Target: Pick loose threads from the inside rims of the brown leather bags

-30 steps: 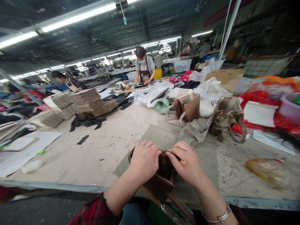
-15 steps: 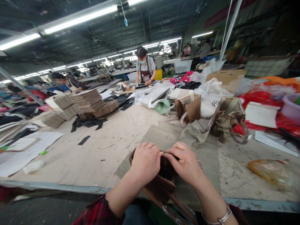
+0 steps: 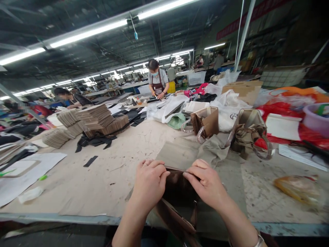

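Note:
A dark brown leather bag [image 3: 180,192] rests at the near edge of the worktable [image 3: 108,175], its lower part hanging over the edge. My left hand [image 3: 149,183] pinches the left part of the bag's top rim, fingers curled closed. My right hand [image 3: 205,183] pinches the same rim a little to the right, thumb and fingers pressed together. A grey-green cloth [image 3: 185,151] lies under and behind the bag.
Two tan bags with clear handles [image 3: 205,120] [image 3: 249,132] stand behind. Stacks of brown card pieces [image 3: 95,120] fill the left; white sheets [image 3: 23,171] lie at the near left. Plastic bags [image 3: 228,106] and red sheeting [image 3: 282,113] crowd the right. People work farther along the table [image 3: 157,79] [image 3: 69,97].
The bag's rim has been pulled straighter and my hands sit slightly farther apart on it. The camera has tilted down a little, so everything appears lower and my left sleeve has left the view.

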The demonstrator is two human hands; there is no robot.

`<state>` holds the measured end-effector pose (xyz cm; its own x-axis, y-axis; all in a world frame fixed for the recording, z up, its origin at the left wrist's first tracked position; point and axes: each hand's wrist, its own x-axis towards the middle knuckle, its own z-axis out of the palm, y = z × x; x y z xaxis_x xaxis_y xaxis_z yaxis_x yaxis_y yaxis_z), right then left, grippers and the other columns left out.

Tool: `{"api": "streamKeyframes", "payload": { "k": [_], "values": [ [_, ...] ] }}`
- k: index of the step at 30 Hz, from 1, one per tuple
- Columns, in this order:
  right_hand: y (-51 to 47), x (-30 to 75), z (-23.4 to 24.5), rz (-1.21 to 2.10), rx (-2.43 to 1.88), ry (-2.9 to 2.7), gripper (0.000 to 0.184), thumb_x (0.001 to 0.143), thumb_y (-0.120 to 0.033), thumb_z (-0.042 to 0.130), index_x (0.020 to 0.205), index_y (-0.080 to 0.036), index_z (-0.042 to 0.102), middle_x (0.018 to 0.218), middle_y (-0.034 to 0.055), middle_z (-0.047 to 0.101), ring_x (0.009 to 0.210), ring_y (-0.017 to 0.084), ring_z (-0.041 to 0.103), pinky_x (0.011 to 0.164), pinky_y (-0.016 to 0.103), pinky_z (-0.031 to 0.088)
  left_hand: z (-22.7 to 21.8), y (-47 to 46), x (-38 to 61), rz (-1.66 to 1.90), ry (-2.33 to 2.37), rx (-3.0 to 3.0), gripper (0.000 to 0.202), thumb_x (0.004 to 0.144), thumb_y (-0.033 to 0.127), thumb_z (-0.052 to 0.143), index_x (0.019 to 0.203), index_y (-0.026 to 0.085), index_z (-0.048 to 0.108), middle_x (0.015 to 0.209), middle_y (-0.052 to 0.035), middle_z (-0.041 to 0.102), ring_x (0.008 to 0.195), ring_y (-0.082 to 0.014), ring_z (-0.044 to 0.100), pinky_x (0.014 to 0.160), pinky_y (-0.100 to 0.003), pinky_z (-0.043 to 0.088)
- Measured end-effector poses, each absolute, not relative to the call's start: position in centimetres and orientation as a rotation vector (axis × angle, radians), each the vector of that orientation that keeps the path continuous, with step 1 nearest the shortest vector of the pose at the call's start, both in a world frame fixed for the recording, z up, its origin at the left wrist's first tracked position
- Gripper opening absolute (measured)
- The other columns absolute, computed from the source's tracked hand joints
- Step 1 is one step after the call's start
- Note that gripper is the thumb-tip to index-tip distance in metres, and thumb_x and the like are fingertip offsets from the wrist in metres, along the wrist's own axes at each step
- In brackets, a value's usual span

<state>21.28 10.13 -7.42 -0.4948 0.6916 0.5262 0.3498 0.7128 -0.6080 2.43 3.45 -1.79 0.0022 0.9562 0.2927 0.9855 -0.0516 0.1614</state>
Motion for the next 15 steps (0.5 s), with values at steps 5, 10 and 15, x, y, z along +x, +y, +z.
{"api": "streamKeyframes", "payload": {
  "k": [5, 10, 15],
  "values": [
    [9.9, 21.3, -7.2, 0.573, -0.795, -2.128, 0.024, 0.093, -0.023, 0.054, 0.071, -0.019, 0.063, 0.071, 0.0018, 0.052, 0.074, 0.017, 0.05, 0.066, 0.032, 0.036, -2.5, 3.7, 2.1, -0.588, -2.134, -2.17, 0.019, 0.09, 0.023, 0.057, 0.073, 0.023, 0.065, 0.086, 0.0025, 0.069, 0.087, -0.0194, 0.062, 0.101, -0.047, 0.034],
    [9.8, 21.3, -7.1, 0.601, -0.819, -2.143, 0.023, 0.093, -0.025, 0.053, 0.074, -0.02, 0.065, 0.071, 0.002, 0.052, 0.073, 0.017, 0.051, 0.064, 0.031, 0.037, -3.7, 4.0, 1.6, -0.739, -2.103, -2.154, 0.02, 0.09, 0.024, 0.055, 0.073, 0.021, 0.065, 0.082, 0.0002, 0.067, 0.084, -0.0192, 0.06, 0.083, -0.037, 0.044],
    [9.4, 21.2, -7.0, 0.495, -0.876, -2.169, 0.021, 0.094, -0.026, 0.053, 0.079, -0.021, 0.068, 0.075, 0.0032, 0.054, 0.076, 0.018, 0.052, 0.067, 0.032, 0.039, -4.3, 4.0, 1.2, -0.829, -2.088, -2.175, 0.019, 0.089, 0.023, 0.057, 0.071, 0.02, 0.065, 0.084, -0.0005, 0.068, 0.084, -0.0192, 0.059, 0.081, -0.035, 0.045]
  ]
}}
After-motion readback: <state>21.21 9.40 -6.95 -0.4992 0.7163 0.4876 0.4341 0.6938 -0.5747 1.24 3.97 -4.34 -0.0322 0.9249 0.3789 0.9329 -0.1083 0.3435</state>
